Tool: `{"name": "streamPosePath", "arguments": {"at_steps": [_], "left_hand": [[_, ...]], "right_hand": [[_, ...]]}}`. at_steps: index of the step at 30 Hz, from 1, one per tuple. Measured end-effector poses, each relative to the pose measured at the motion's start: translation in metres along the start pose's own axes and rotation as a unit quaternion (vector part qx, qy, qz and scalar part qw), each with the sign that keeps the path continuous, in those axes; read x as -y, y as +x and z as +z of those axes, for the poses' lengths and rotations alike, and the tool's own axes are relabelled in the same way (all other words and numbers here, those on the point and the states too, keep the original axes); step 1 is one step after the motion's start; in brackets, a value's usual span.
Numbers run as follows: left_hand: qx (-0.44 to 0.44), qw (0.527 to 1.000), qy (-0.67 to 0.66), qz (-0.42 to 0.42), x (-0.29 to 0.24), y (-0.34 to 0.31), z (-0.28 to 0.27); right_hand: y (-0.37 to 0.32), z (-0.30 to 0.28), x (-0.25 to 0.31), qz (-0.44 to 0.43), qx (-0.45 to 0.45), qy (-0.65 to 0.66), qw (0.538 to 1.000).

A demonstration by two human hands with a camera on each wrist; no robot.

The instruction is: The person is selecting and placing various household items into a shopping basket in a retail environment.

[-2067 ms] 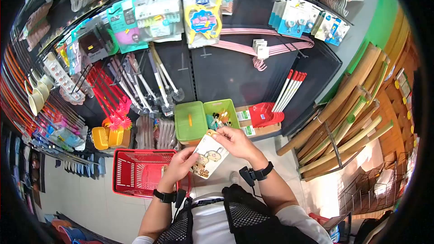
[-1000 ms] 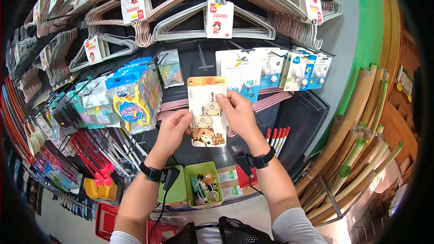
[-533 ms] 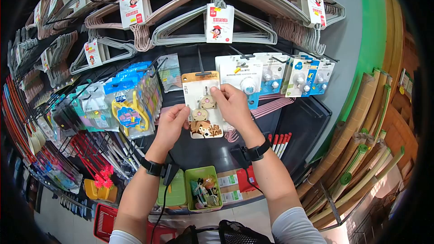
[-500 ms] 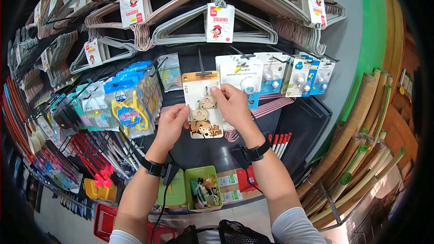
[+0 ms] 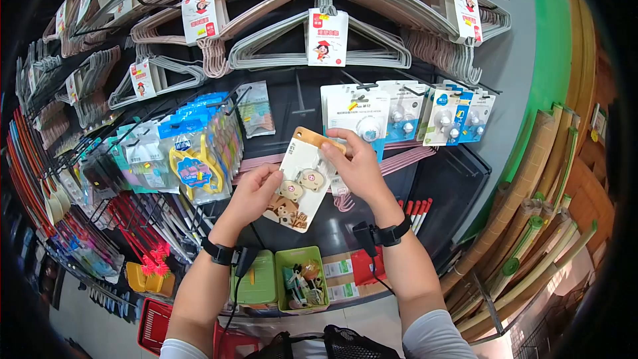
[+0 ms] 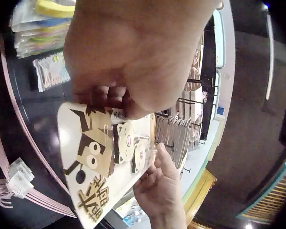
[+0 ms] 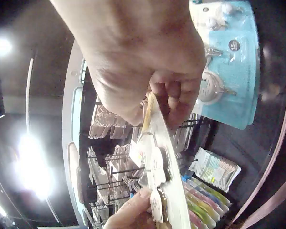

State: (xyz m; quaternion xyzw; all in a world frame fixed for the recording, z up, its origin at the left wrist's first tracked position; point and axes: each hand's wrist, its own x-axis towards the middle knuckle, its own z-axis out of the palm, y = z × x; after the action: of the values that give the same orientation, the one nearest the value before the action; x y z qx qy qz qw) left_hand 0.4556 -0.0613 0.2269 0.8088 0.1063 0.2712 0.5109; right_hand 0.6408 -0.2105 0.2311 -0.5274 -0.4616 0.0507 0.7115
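Both hands hold a white printed card of pig-face hooks (image 5: 302,186) before the dark display panel, its top leaning right. My left hand (image 5: 254,193) pinches its left edge between thumb and curled fingers. My right hand (image 5: 359,166) grips the top right corner, thumb on the front. In the left wrist view, the card (image 6: 97,157) shows its printed face, with the right hand (image 6: 162,191) at its far end. The right wrist view sees the card (image 7: 174,162) nearly edge-on, the right hand's fingers (image 7: 174,102) behind it.
A metal peg (image 5: 302,110) sticks out above the card. Grey hangers (image 5: 319,43) hang higher; blue hook packs (image 5: 359,119) are at right and bagged goods (image 5: 193,166) at left. Below stand a green bin (image 5: 302,302) and a red basket (image 5: 156,326). Bamboo rolls (image 5: 518,219) lean at right.
The card rose from above the red basket to upright just under the peg. Since half a second ago it has dropped slightly and tilted right; my right hand has shifted toward its top corner.
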Motion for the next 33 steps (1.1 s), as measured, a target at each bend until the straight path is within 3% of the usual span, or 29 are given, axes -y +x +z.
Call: {"name": "streamPosePath", "arguments": {"at_steps": [2,4,9,11,12,14,15,17,21,27,33], "left_hand": [[0.018,1.000,0.022,-0.011,-0.006,-0.004,-0.003],[0.036,0.998,0.043,-0.022,-0.012,-0.006,-0.004],[0.072,0.995,0.064,0.006,-0.028,-0.013,-0.003],[0.066,0.997,0.042,0.021,-0.015,-0.013,-0.009],[0.021,1.000,-0.010,0.017,-0.011,-0.019,-0.011],[-0.061,0.985,-0.163,-0.013,0.010,-0.032,-0.012],[-0.061,0.985,-0.162,-0.013,0.017,-0.041,-0.008],[-0.109,0.961,-0.249,-0.045,0.030,-0.060,0.000],[-0.004,0.959,-0.275,-0.064,0.042,-0.071,0.024],[-0.034,0.939,-0.340,-0.043,0.024,-0.043,0.043],[0.015,0.969,-0.248,-0.017,0.011,-0.001,0.026]], "right_hand": [[-0.001,-0.005,0.007,-0.012,0.007,-0.017,1.000],[-0.002,-0.014,0.011,0.010,0.076,-0.081,0.994],[-0.016,-0.025,0.015,0.066,0.150,-0.079,0.983],[-0.030,-0.028,0.009,0.075,0.086,-0.012,0.993],[-0.037,-0.031,0.007,0.075,0.085,-0.011,0.993],[-0.053,-0.036,0.003,0.086,-0.009,0.023,0.996],[-0.060,-0.035,-0.003,0.086,-0.009,0.023,0.996],[-0.073,-0.032,-0.018,0.077,-0.094,0.104,0.987],[-0.096,-0.020,-0.026,0.094,-0.137,0.153,0.974],[-0.116,-0.002,-0.033,0.090,-0.159,0.178,0.967],[-0.118,-0.014,-0.027,0.094,-0.105,0.149,0.979]]}}
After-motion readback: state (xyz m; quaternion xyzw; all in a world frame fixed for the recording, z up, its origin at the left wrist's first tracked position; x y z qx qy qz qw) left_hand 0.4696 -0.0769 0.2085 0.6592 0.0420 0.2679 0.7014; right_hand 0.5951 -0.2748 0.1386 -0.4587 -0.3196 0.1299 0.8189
